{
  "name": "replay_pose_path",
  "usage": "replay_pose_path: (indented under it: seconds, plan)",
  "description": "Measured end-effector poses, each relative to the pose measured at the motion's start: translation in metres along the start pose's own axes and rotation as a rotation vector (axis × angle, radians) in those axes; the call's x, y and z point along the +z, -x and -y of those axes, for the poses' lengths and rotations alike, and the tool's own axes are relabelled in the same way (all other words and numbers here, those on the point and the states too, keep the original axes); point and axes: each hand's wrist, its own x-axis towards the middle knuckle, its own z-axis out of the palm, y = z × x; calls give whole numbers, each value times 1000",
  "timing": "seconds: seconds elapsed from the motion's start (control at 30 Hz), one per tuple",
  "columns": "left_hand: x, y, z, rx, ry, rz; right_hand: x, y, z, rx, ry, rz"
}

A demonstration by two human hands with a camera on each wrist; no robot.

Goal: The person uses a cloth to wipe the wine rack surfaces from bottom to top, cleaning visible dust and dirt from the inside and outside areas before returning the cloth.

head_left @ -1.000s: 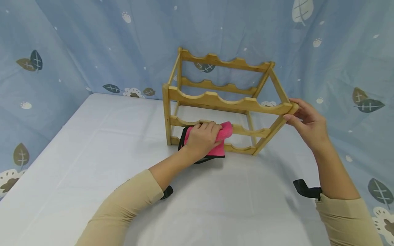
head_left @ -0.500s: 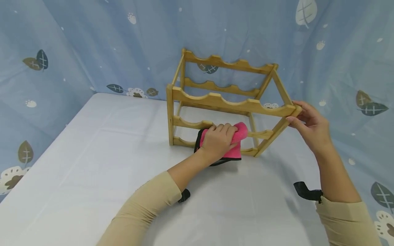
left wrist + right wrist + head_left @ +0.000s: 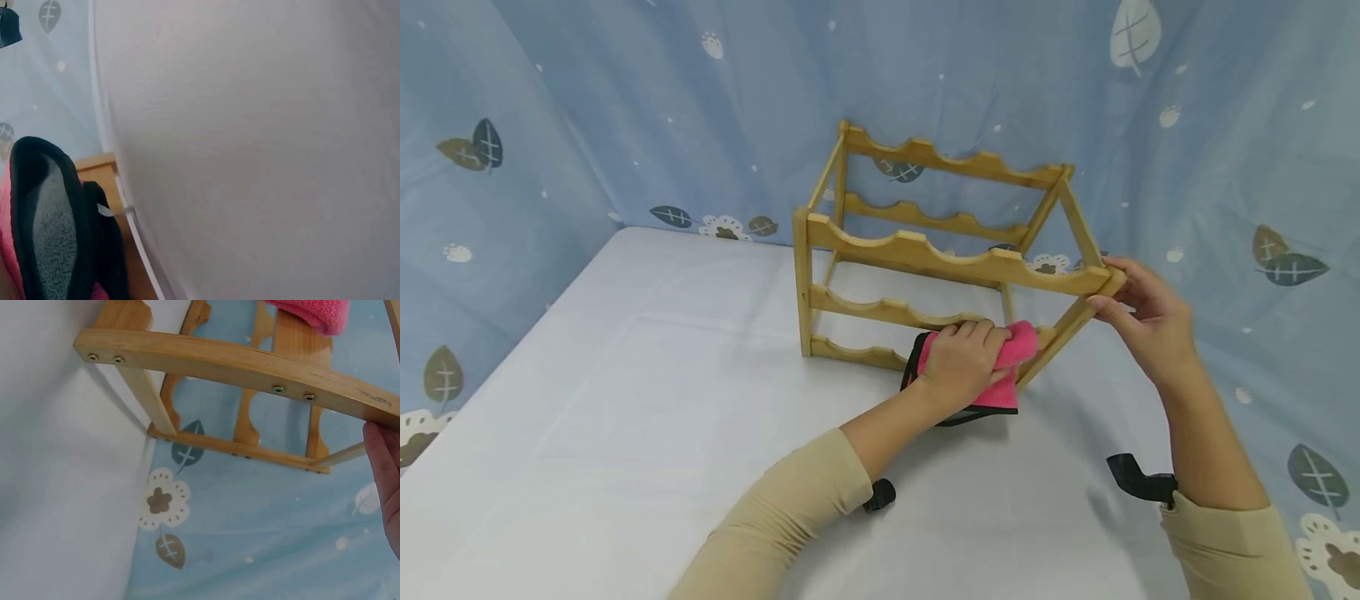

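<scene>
Ok – cloth blocks pt of rack – curtain behind.

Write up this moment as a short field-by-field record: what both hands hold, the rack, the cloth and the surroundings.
left hand: grips the pink cloth at the lower front of the wooden wine rack, toward the end the other hand holds
right hand: holds the rack's upper front corner
cloth: bunched, black-edged, grey face visible in left wrist view
rack: scalloped rails, screw heads on an end post
surface: white cover
backdrop: blue curtain, leaf and flower prints
</scene>
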Motion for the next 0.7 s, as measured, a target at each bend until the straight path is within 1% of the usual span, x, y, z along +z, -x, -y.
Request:
replay_pose_path:
  seconds: [0.07, 0.17, 0.2, 0.27, 0.3, 0.4, 0.47, 0.5, 0.53, 0.6, 0.67, 0.7]
  plan:
    - [-1, 0, -1, 7, 8, -1, 1, 2, 2, 8, 14, -7]
    - [-1, 0, -1, 20, 20, 8, 2, 3, 3, 16, 4, -17]
    - [-1, 0, -1, 24, 25, 16, 3, 4, 4, 11, 10, -19]
    - [-2, 0, 0, 26, 38, 38, 3, 4, 4, 5, -32, -21]
    - [-4, 1, 0, 25, 49, 54, 3, 4, 3, -1, -32, -22]
    - [-10, 4, 7, 14, 91, 103, 4, 5, 3, -10, -25, -19]
    - [-18, 8, 14, -2, 125, 128, 4, 5, 3, -13, -16, -16]
    - [-22, 10, 19, -11, 141, 132, 5, 5, 3, -15, 7, -17]
    - [-26, 13, 24, -20, 160, 127, 5, 5, 2, -18, 6, -17]
    - [-34, 18, 36, -41, 200, 95, 4, 5, 2, -20, 14, -21]
    - [-42, 25, 49, -75, 252, 35, 5, 5, 2, -17, 15, -26]
    - [-45, 28, 56, -96, 286, -7, 5, 5, 2, -20, 41, -26]
